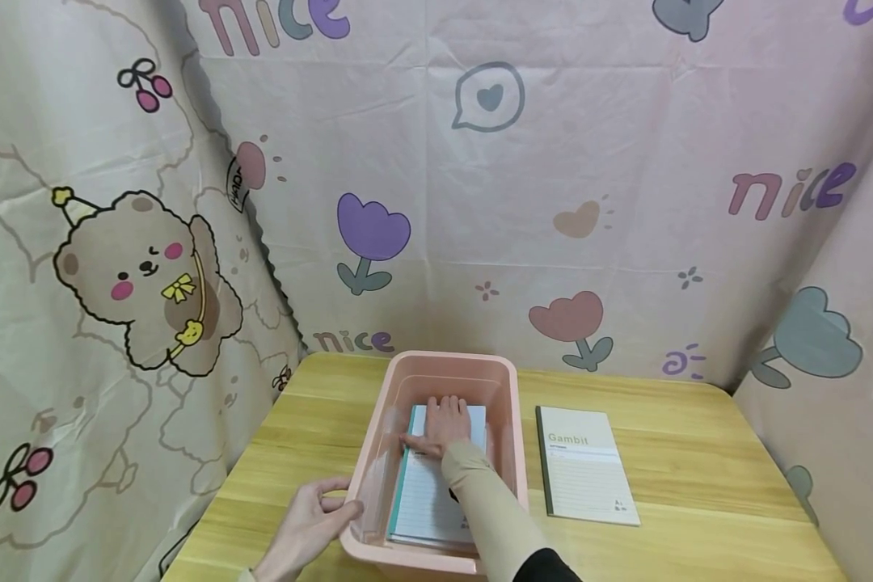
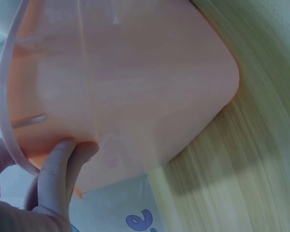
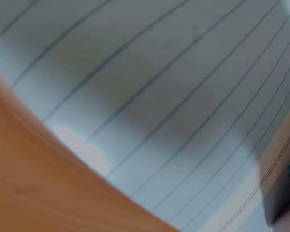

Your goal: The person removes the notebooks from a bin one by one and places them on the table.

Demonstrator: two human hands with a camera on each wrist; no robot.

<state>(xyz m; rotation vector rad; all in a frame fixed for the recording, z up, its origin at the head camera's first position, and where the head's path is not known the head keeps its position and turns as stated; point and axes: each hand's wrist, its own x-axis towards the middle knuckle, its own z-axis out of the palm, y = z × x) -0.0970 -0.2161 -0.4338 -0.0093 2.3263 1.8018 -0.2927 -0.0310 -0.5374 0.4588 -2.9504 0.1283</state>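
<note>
A pink plastic bin stands on the table, with a notebook lying inside it. The notebook has a pale lined cover and a teal spine edge. My right hand reaches into the bin and rests on the notebook's upper part, fingers straight and thumb out to the side. Lined cover fills much of the right wrist view. At the bin's near left corner, my left hand grips the rim. The left wrist view shows its fingers against the bin's outer wall, under the rim.
To the right of the bin, a second notebook marked "Gambit" lies flat, with a dark spine. The wooden table meets a printed cloth at the back; cloth also hangs at both sides.
</note>
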